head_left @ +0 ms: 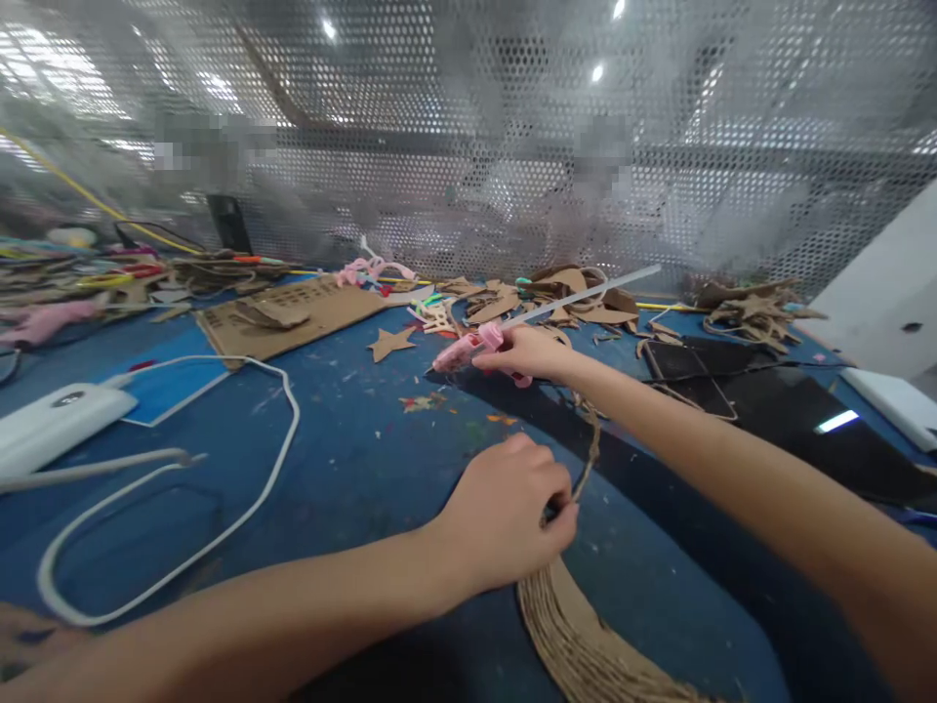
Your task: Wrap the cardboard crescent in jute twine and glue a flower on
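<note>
My right hand [531, 353] is closed around a pink hot glue gun [463, 351]. Its nozzle points left, low over the table, and a long pale glue stick [586, 296] juts out of its back. Nearer to me, my left hand [512, 508] has its fingers curled, with thumb and finger pinching a strand of brown twine [594, 430]. The strand runs up from the pinch toward the area beneath my right forearm. Below my left hand lies a curved cardboard piece [578, 610] with rows of twine along its side, cut off by the bottom edge.
A white cable [289, 430] loops across the blue table [351, 459] beside a white device [59, 415]. Behind are a cardboard star [391, 343], a cardboard sheet [329, 310] and scraps. A dark glossy panel [791, 405] lies right. Perforated metal mesh [468, 146] stands at the back.
</note>
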`<state>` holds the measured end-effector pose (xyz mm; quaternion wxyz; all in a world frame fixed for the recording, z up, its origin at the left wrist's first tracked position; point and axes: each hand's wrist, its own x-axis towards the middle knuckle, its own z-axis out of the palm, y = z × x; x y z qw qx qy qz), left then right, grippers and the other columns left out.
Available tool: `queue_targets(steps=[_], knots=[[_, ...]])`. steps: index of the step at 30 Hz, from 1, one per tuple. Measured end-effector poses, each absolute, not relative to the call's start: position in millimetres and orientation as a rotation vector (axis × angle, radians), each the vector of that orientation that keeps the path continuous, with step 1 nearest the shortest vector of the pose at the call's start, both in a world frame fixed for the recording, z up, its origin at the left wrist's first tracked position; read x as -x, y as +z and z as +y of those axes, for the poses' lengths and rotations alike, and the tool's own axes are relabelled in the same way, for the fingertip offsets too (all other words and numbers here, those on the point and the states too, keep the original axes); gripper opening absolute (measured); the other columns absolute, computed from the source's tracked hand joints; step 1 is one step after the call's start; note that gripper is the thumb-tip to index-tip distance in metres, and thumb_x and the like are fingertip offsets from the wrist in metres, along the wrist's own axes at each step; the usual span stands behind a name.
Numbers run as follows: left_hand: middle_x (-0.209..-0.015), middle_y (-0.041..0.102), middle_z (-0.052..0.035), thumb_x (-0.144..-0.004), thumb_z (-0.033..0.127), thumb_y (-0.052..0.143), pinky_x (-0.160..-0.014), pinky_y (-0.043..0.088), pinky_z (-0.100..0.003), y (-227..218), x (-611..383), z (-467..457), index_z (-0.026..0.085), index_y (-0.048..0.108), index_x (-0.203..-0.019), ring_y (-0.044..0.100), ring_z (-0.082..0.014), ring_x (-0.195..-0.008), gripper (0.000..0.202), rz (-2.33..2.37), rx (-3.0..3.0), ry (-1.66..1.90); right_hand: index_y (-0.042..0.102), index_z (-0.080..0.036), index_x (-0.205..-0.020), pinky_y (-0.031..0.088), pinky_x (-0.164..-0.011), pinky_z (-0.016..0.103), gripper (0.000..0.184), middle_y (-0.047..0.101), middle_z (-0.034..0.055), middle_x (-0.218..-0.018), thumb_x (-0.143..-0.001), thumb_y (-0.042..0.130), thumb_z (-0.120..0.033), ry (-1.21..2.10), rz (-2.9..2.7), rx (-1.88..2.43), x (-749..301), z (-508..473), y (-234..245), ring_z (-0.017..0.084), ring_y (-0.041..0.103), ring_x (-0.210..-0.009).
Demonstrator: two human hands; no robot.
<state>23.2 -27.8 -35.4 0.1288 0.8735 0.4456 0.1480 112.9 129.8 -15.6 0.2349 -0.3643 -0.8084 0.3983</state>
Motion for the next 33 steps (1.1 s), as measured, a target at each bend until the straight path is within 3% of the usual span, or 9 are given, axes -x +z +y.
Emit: queue_targets(steps=[4, 10, 13, 18, 22, 24, 27, 29, 33], knots=[[-0.074, 0.063, -0.0017, -0.081, 0.025, 0.058, -0.073, 0.042, -0.030, -36.1, -21.1, -27.7, 0.018, 0.064, -0.072, 0.055, -0.0191, -0.081, 0.013, 1.320, -2.525, 0.431, 0.062, -0.016, -0.088, 0.038, -0.041, 0.021, 0.022, 0.064, 0.0024, -0.076, -0.084, 0.059, -0.038, 0.969, -2.023, 0.979, -98.7, 143.2, -6.2, 0.009, 0.052, -0.051], [-0.069, 0.063, 0.0002, -0.081, 0.027, 0.056, -0.066, 0.040, -0.028, -36.0, -20.6, -25.3, 0.019, 0.062, -0.069, 0.055, -0.0180, -0.074, 0.015, 1.381, -2.464, 0.430, 0.044, -0.026, -0.114, 0.047, -0.059, 0.020, 0.020, 0.065, 0.0016, -0.114, -0.099, 0.032, -0.032, 0.858, -1.369, 0.606, -128.8, 144.4, 68.6, 0.006, 0.061, -0.071], [-0.067, 0.063, 0.0006, -0.081, 0.027, 0.055, -0.062, 0.039, -0.027, -32.7, -18.2, -22.1, 0.020, 0.062, -0.067, 0.057, -0.0186, -0.074, 0.017, 1.437, -2.396, 0.424, 0.048, -0.028, -0.107, 0.043, -0.057, 0.019, 0.018, 0.066, -0.0026, -0.106, -0.099, 0.034, -0.035, 0.843, -1.337, 0.663, -161.2, 126.0, 88.4, 0.004, 0.046, -0.052], [-0.064, 0.066, 0.0020, -0.081, 0.031, 0.053, -0.052, 0.034, -0.025, -21.2, -7.5, -10.4, 0.021, 0.065, -0.066, 0.059, -0.0154, -0.061, 0.021, 1.500, -2.230, 0.383, 0.058, -0.021, -0.069, 0.036, -0.044, 0.024, 0.019, 0.065, 0.0027, -0.082, -0.079, 0.065, -0.035, 0.950, -1.592, 0.702, -226.6, 72.1, 47.9, 0.005, 0.039, -0.044], [-0.066, 0.067, 0.0009, -0.077, 0.033, 0.058, -0.055, 0.040, -0.023, -17.0, 1.9, -0.2, 0.020, 0.067, -0.071, 0.060, -0.0143, -0.061, 0.016, 1.422, -2.082, 0.319, 0.068, -0.023, -0.078, 0.028, -0.035, 0.024, 0.016, 0.052, -0.0017, -0.047, -0.075, 0.070, -0.038, 1.239, -1.716, 1.106, -274.7, 20.5, 4.4, 0.010, 0.040, -0.037], [-0.066, 0.065, 0.0025, -0.076, 0.031, 0.060, -0.055, 0.041, -0.022, -18.9, 5.3, 2.1, 0.020, 0.064, -0.075, 0.059, -0.0127, -0.060, 0.012, 1.373, -2.046, 0.333, 0.073, -0.024, -0.082, 0.035, -0.035, 0.025, 0.018, 0.051, -0.0017, -0.042, -0.074, 0.070, -0.040, 1.298, -1.871, 1.230, -285.5, 1.3, -6.3, 0.013, 0.046, -0.038], [-0.063, 0.061, 0.0054, -0.078, 0.027, 0.058, -0.052, 0.038, -0.019, -22.8, 9.7, 1.9, 0.020, 0.058, -0.074, 0.054, -0.0096, -0.055, 0.008, 1.351, -2.050, 0.358, 0.075, -0.030, -0.096, 0.057, -0.066, 0.031, 0.023, 0.069, 0.0011, -0.067, -0.074, 0.070, -0.037, 1.386, -1.999, 1.224, -281.7, -14.3, -10.1, 0.021, 0.067, -0.067], [-0.063, 0.059, 0.0061, -0.080, 0.024, 0.056, -0.051, 0.037, -0.018, -23.1, 13.8, 1.0, 0.020, 0.058, -0.076, 0.051, -0.0083, -0.054, 0.006, 1.308, -2.074, 0.350, 0.072, -0.036, -0.106, 0.054, -0.089, 0.035, 0.028, 0.074, 0.0003, -0.090, -0.078, 0.067, -0.035, 1.492, -2.053, 1.193, -272.0, -18.1, -8.3, 0.022, 0.069, -0.090], [-0.085, 0.064, 0.0033, -0.080, 0.018, 0.058, -0.060, 0.043, -0.017, -17.9, 26.4, 2.2, 0.022, 0.062, -0.091, 0.055, -0.0094, -0.068, 0.013, 1.065, -2.177, 0.270, 0.065, -0.049, -0.113, 0.054, -0.092, 0.038, 0.038, 0.071, -0.0064, -0.108, -0.078, 0.064, -0.034, 1.460, -2.170, 1.204, -255.2, -18.9, -4.1, 0.025, 0.066, -0.102]])
